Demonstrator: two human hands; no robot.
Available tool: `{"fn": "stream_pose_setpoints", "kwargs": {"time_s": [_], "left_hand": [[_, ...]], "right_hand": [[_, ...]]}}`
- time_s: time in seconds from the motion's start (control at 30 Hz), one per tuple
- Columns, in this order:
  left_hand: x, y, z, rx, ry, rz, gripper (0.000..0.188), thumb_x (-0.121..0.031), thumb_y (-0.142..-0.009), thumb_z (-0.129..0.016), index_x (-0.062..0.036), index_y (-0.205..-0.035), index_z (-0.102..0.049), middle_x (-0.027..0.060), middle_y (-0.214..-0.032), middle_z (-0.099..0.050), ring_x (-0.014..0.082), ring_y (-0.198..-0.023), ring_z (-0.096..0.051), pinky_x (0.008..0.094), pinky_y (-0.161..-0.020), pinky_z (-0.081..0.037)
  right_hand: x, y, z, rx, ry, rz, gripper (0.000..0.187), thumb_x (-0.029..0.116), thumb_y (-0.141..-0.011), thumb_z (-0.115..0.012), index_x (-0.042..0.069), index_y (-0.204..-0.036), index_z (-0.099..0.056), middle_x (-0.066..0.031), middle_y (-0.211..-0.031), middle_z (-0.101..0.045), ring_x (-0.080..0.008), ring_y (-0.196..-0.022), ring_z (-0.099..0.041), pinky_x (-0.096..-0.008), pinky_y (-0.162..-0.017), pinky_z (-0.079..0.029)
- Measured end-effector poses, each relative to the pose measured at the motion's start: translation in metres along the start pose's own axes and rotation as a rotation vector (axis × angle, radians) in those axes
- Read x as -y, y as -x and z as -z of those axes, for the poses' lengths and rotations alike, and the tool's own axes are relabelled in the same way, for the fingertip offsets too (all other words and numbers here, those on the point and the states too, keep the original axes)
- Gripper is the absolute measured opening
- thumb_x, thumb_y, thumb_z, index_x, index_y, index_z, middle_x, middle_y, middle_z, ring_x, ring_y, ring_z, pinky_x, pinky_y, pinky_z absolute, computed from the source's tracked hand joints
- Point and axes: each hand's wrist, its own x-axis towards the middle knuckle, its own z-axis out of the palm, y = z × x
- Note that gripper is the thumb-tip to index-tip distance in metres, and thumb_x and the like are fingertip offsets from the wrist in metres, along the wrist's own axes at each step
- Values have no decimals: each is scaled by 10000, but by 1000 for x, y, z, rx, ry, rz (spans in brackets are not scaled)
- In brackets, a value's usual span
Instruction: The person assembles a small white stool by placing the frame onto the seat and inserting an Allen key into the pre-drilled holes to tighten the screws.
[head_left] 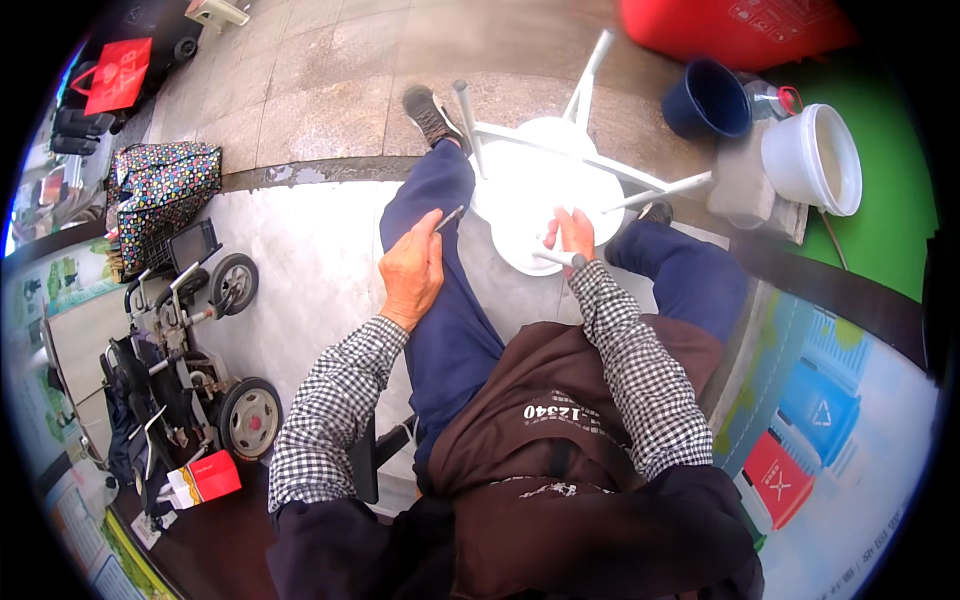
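A white round stool (pixel 540 185) lies upturned between my legs, its seat down and its pale legs sticking up and outward. Pinched in my left hand (pixel 412 268) is a slim, dark metal tool (pixel 449 218), its tip pointing away toward the stool; its exact kind is too small to tell. Over the seat, my right hand (pixel 574 232) has its fingers curled together beside the near leg (pixel 558 257) of the stool. Whatever those fingers hold, if anything, cannot be made out.
On the left stand a folded wheeled cart (pixel 190 330), a dotted bag (pixel 165 195) and a red box (pixel 205 478). At the far right are a dark blue bucket (pixel 706 100), a white bucket (pixel 812 160) on a block, and a red container (pixel 740 30).
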Motion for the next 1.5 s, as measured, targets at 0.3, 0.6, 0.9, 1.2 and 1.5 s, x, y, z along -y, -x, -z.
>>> {"fn": "stream_pose_setpoints", "kwargs": {"time_s": [0.3, 0.6, 0.9, 1.2, 1.5], "left_hand": [[8, 11, 8, -25, 27, 118, 226, -81, -999, -626, -95, -1221, -663, 138, -998, -743, 335, -888, -732, 406, -755, -565], [6, 2, -4, 31, 64, 158, 123, -170, -996, -611, -134, -1111, -640, 162, -856, -710, 379, -837, -712, 464, -729, -551], [-111, -6, 38, 127, 592, -170, 109, -124, -1015, -607, -57, -1096, -635, 127, -730, -623, 267, -668, -658, 388, -638, -507], [-141, 0, 50, 99, 612, -247, 89, -113, -965, -688, -66, -1039, -697, 84, -926, -614, 265, -822, -627, 391, -751, -504], [-136, 20, 42, 248, 594, -233, 93, -110, -975, -657, -61, -1054, -651, 129, -725, -642, 331, -678, -666, 428, -655, -518]], "right_hand": [[102, 61, -30, 175, -286, 60, 237, 272, -1004, -698, 129, -1023, -510, 6, -694, -495, -118, -489, -450, -298, -458, -387], [179, 136, -37, 347, -3, 389, 218, 287, -1069, -615, 78, -1124, -598, 37, -693, -519, -32, -469, -419, -204, -409, -330], [311, 270, -38, 711, -65, 468, 566, 411, -1155, -383, -99, -1377, -487, -30, -770, -538, -64, -508, -519, -218, -420, -486], [296, 319, -2, 598, -3, 418, 544, 407, -1154, -357, -76, -1347, -515, -44, -746, -562, -87, -438, -522, -241, -376, -485], [251, 332, -21, 455, 83, 373, 480, 370, -1130, -453, -68, -1309, -531, -7, -704, -512, -32, -435, -447, -190, -379, -410]]}}
